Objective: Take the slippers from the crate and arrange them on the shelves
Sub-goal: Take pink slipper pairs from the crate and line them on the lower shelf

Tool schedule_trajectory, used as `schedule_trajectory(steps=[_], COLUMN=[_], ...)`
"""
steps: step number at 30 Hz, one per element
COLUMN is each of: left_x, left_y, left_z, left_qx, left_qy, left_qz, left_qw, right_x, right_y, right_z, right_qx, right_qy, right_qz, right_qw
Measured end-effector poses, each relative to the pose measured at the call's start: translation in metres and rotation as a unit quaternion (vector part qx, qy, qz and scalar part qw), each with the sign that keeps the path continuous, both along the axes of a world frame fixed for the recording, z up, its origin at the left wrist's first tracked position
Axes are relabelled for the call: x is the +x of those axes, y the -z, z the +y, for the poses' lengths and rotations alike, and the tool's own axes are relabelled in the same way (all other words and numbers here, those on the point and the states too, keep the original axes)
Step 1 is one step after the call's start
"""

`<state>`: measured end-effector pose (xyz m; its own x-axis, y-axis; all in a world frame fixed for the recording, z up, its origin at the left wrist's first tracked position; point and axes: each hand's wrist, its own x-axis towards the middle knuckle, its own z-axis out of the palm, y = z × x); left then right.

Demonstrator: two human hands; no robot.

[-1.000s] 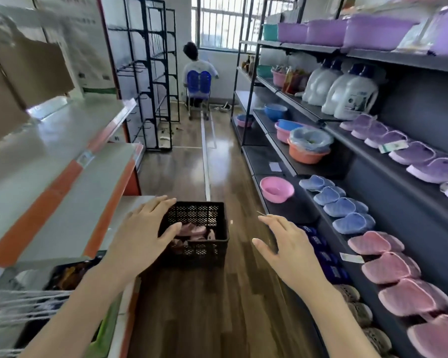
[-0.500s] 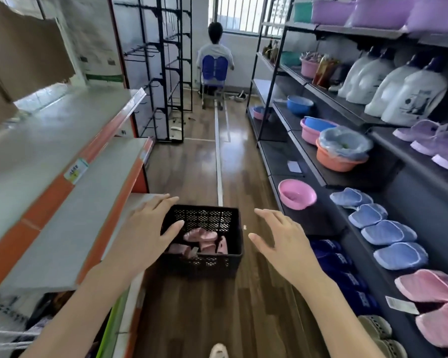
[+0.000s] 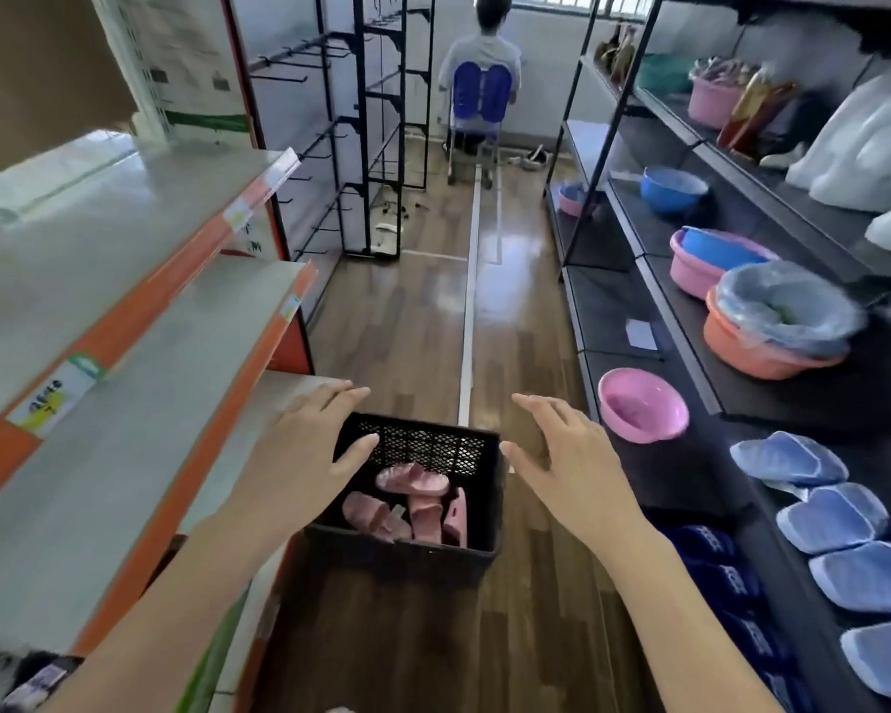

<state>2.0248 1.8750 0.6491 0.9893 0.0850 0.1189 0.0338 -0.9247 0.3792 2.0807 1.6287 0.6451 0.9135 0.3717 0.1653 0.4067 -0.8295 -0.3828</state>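
Note:
A black mesh crate [image 3: 411,555] stands on the wooden floor in the aisle, with several pink slippers [image 3: 413,506] lying inside. My left hand [image 3: 304,455] hovers over the crate's left rim, fingers straight and spread, holding nothing. My right hand [image 3: 569,468] is held just right of the crate, also spread and empty. Blue slippers [image 3: 834,517] sit in a row on the dark shelf [image 3: 711,465] at the right. Dark blue slippers [image 3: 716,563] lie on the shelf below.
Grey and orange shelves [image 3: 124,362] run along the left. Pink [image 3: 641,406], orange [image 3: 767,347] and blue basins [image 3: 672,187] stand on the right shelves, with white bottles [image 3: 865,146] above. A person on a blue chair [image 3: 482,95] sits at the aisle's far end beside black wire racks [image 3: 361,120].
The view has moved forward and tilted down toward the crate. Both hands have come closer to the crate's sides and stay spread and empty.

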Motion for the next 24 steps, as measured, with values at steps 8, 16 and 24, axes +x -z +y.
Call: schedule_trajectory(steps=[8,16,24], left_x=[0.092,0.205,0.3], left_y=[0.027,0.061,0.115], left_z=[0.012,0.054,0.099], left_qx=[-0.017,-0.037,-0.037], left_qy=[0.014,0.054,0.085], left_qz=[0.031,0.051,0.096], left_qw=[0.999,0.997,0.991], right_x=[0.082,0.176,0.25], right_y=[0.028,0.065,0.11], right_z=[0.011,0.051,0.091], right_qx=[-0.008,-0.021,-0.031], right_qy=[0.01,0.039,0.051], right_qz=[0.034,0.081,0.119], right_qw=[0.999,0.996,0.991])
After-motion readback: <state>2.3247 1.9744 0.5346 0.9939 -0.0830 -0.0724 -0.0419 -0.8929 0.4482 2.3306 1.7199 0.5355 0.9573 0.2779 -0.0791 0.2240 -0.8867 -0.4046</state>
